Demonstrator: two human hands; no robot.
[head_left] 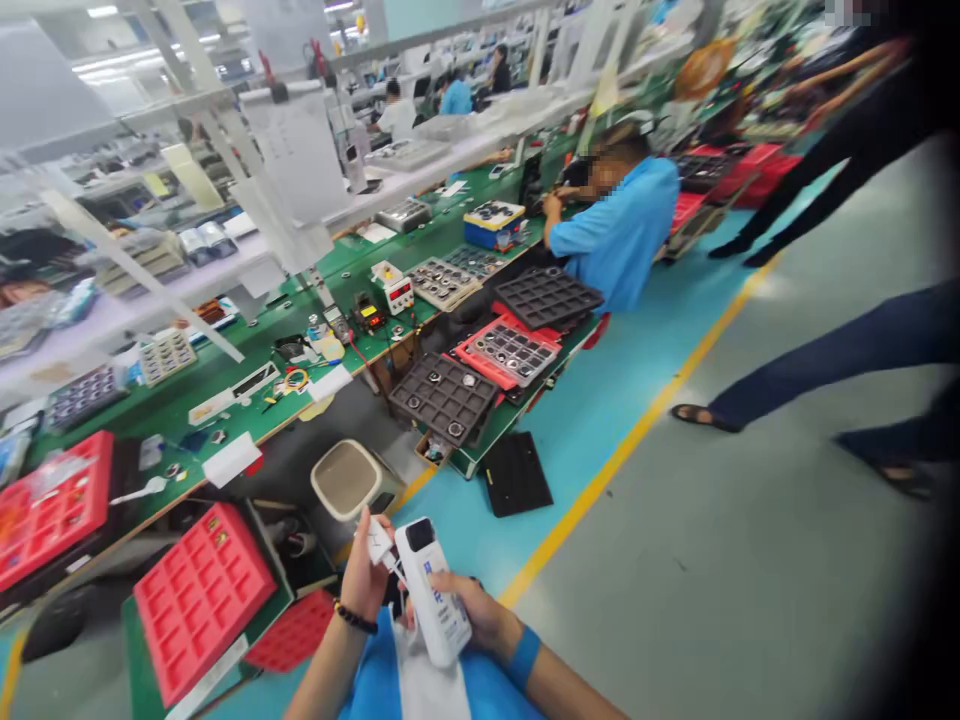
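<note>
My right hand (pixel 474 603) is closed around a white block-shaped device (pixel 435 600), which looks like a power bank. It has a dark glossy window at its top end and blue lettering down its face. My left hand (pixel 365 575), a beaded bracelet at its wrist, grips a small white block like a charger plug (pixel 379 543). A short white cable (pixel 397 570) runs from this block toward the device; where its far end goes is hidden. Both items are held close together in front of my blue-and-white clothing.
A green workbench (pixel 292 375) carries meters, tools and trays. Red foam trays (pixel 202 600) stand at lower left. Ahead are a bin (pixel 346 480) and a cart with black trays (pixel 442 395). One person in blue (pixel 619 215) sits working; others stand at right beside the yellow floor line (pixel 622 450).
</note>
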